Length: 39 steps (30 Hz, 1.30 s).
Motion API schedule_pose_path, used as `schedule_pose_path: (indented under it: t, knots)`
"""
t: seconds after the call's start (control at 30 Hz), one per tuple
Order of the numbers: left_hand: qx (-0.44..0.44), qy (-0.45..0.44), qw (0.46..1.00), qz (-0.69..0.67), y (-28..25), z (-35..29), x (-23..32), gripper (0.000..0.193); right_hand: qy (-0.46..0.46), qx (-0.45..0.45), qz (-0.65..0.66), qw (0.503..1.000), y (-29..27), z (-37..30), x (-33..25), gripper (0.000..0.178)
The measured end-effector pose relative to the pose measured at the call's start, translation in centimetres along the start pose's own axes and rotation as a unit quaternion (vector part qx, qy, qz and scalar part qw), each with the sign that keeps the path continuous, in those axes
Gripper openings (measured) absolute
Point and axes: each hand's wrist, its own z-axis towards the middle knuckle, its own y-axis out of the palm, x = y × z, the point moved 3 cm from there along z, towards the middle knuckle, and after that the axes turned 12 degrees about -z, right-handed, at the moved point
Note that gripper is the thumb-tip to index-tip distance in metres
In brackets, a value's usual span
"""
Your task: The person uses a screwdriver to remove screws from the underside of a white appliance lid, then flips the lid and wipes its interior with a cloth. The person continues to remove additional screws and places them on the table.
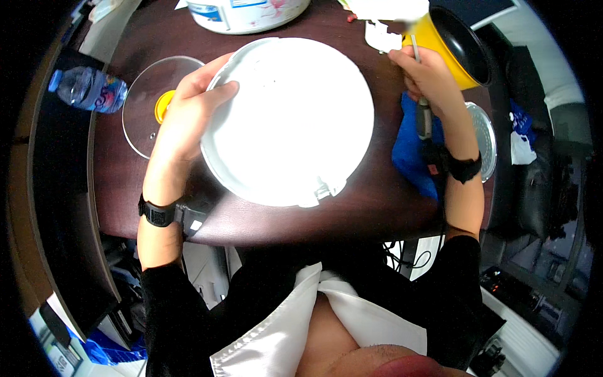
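Note:
My left hand (pixel 191 113) grips the left rim of a round white plastic lid (pixel 289 119), thumb on top and fingers beneath. The lid is held face up over the table, with a small tab or broken piece at its lower right edge. To the right, my right hand (pixel 430 75) is closed around a slim tool (pixel 424 119) with a dark grey handle and a thin metal shaft pointing away from me. Its exact kind is unclear. Just beyond that hand lies a jagged white piece (pixel 382 38), and a yellow pot (pixel 433 47) with a black inside stands close by.
A glass lid (pixel 133 116) with a yellow knob (pixel 162 107) lies left. Farther left is a water bottle (pixel 94 89). A white tub (pixel 245 16) stands at the back. A blue cloth (pixel 408 147) and perforated metal disc (pixel 485 144) lie right on the dark table (pixel 251 223).

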Motion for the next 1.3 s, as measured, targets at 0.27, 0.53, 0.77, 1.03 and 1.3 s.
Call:
schedule_pose_path:
  t: [0.27, 0.53, 0.77, 1.03, 1.3]
  knots:
    - [0.029, -0.038, 0.999, -0.016, -0.8, 0.9, -0.4, 0.04, 0.012, -0.048, 0.023, 0.999, 2.6, 1.4, 3.5, 0.025]
    - [-0.005, 0.01, 0.999, -0.04, -0.7, 0.8, 0.1, 0.04, -0.012, -0.101, 0.062, 0.993, 4.0, 1.1, 3.0, 0.026]
    - [-0.015, 0.053, 0.997, -0.045, -0.3, 0.6, 0.3, 0.038, -0.002, -0.136, -0.061, 0.989, 3.9, 0.5, 2.2, 0.031]
    - [0.026, 0.083, 0.996, 0.023, -0.4, 0.0, 2.5, 0.041, 0.073, -0.069, -0.058, 0.993, -0.8, 1.7, 5.3, 0.035]
    - [0.085, 0.134, 0.987, 0.0, -4.3, -0.1, 4.2, 0.034, 0.102, -0.083, -0.236, 0.963, 0.4, 3.6, 6.2, 0.038]
